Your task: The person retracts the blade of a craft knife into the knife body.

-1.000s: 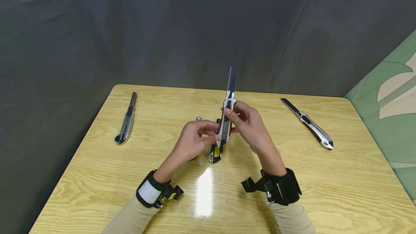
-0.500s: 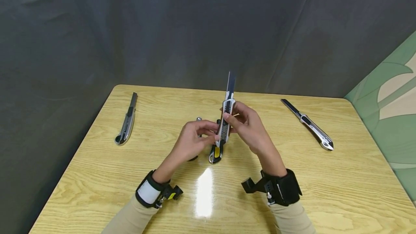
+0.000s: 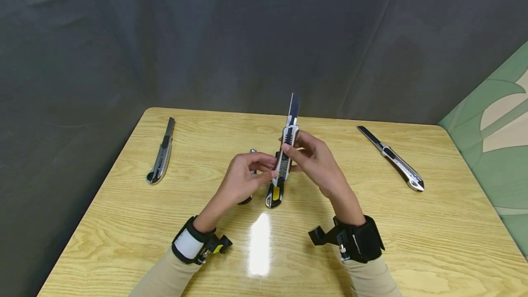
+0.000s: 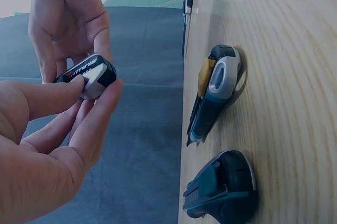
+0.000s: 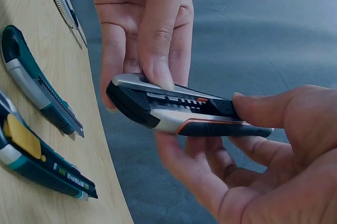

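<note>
A silver and black box cutter with orange trim [image 3: 289, 135] is held above the table, its long blade pointing up and away. My left hand [image 3: 245, 178] pinches its butt end between thumb and fingers. Higher on the handle, my right hand [image 3: 316, 163] grips it; in the right wrist view its thumb presses the black slider [image 5: 220, 107]. Below on the table lies a black and yellow box cutter [image 3: 275, 193], partly covered by the held one. Beside that, a dark green box cutter [image 5: 27, 83] is mostly hidden under my left hand in the head view.
At the left of the wooden table [image 3: 123, 223] lies a silver box cutter [image 3: 160, 162] with its blade out. Another silver and black box cutter [image 3: 400, 166], blade also out, lies at the right. A dark curtain [image 3: 247, 40] hangs behind the table's far edge.
The right thumb has slid slightly down the held box cutter's handle, and the blade tip stands lower, with less blade showing. The left hand has barely moved.
</note>
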`<state>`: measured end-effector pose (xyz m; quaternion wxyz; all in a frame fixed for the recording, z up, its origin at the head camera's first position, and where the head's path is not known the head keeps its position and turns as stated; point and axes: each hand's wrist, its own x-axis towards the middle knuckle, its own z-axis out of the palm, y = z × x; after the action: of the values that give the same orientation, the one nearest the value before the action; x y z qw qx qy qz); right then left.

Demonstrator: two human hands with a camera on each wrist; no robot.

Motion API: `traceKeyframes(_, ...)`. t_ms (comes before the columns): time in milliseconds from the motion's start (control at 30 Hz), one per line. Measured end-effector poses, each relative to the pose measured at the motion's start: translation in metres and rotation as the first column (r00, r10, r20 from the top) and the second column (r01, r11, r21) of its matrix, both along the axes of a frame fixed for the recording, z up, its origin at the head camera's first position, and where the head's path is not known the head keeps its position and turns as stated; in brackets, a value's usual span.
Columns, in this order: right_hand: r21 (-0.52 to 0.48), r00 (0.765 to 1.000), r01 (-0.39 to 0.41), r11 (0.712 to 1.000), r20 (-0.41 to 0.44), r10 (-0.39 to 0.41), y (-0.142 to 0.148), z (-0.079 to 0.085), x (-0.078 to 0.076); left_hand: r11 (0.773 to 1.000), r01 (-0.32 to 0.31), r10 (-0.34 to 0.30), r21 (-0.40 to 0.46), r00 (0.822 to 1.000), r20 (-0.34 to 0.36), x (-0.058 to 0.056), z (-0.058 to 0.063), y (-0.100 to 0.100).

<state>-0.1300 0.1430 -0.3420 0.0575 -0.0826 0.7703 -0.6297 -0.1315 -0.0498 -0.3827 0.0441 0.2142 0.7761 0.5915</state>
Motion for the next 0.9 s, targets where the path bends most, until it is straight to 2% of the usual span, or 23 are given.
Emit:
traceKeyframes(200,0.015,1.0,-0.016,1.0,0.005,0.016,-0.0025,-0.0009,0.001,1.0,-0.016,0.016,0.016,1.0,0.0,-0.0002,0.0001,0.0006)
traceKeyframes(433,0.018,0.999,-0.027,0.999,-0.023,0.028,-0.0024,-0.0008,0.0017,0.999,0.005,-0.004,0.035,1.0,-0.004,-0.0001,-0.0006,0.0014)
traceKeyframes(900,0.041,0.996,-0.059,0.997,-0.059,0.061,-0.0031,-0.0018,0.0009,0.998,0.001,-0.002,0.056,1.0,0.005,-0.0004,-0.0016,0.0008)
